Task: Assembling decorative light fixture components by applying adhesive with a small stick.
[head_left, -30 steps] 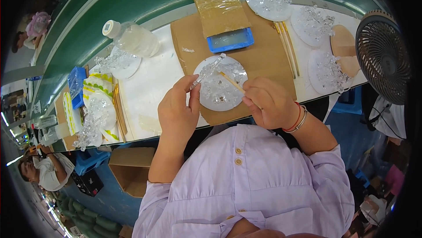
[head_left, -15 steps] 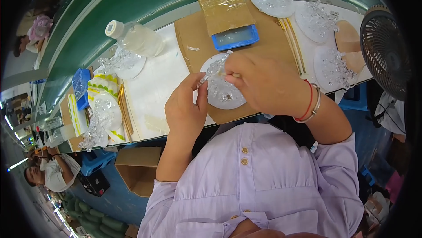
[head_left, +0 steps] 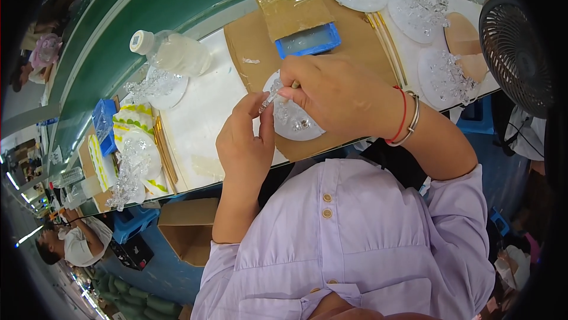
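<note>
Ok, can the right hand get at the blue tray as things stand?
Probably yes: the right hand is close to the blue tray, whose near part looks uncovered. The cardboard piece hides the rest, and the held thin stick may hinder a grip.

Round fan (head_left: 513, 54) R, clear bottle (head_left: 180, 55) L

Fan dk brown, slatted grille, R end of table (head_left: 190, 128). Bottle w/ white cap, upper L. Below, L side: open cardboard box (head_left: 184, 230), blue stool (head_left: 127, 226), co-worker (head_left: 87, 243) in white top, dk-green bundles (head_left: 133, 297).

White-covered table (head_left: 189, 128), flat brown cardboard (head_left: 355, 36), clear bottle (head_left: 180, 54), white discs (head_left: 168, 95)
</note>
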The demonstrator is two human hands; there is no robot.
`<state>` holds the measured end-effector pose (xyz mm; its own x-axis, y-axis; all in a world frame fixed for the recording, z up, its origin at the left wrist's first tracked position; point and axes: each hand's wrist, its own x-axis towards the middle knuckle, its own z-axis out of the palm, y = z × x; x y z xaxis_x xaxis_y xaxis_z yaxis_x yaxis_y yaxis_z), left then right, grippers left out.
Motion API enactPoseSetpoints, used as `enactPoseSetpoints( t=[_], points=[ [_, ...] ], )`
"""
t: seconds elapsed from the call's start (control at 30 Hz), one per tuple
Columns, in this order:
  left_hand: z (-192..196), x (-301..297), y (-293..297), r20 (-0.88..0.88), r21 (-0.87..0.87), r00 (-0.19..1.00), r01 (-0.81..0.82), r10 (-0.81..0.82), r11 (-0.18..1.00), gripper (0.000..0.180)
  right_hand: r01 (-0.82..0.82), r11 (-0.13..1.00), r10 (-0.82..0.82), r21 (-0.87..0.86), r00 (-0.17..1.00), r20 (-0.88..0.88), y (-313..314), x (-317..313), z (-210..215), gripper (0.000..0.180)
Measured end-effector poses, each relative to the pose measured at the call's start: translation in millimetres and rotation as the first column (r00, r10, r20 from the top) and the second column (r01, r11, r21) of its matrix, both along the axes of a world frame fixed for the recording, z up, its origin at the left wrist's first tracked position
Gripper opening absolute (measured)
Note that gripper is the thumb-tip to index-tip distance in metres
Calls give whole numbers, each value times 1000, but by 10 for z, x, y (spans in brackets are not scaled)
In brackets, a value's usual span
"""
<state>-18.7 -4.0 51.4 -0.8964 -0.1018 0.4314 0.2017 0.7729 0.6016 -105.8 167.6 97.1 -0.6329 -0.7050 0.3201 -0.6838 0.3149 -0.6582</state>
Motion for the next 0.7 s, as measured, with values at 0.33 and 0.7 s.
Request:
enactPoseSetpoints(
  t=[0.33,0.7],
  points=[
    [31,-34,-5,-9,-25,1000,5,-5,1000,30,97,990,-66,100,959,-276,34,84,17,10],
    [4,-25,-10,-75,-52,997,26,-30,998,30,-181,947,244,266,942,-229,239,330,-10,16]
  ],
)
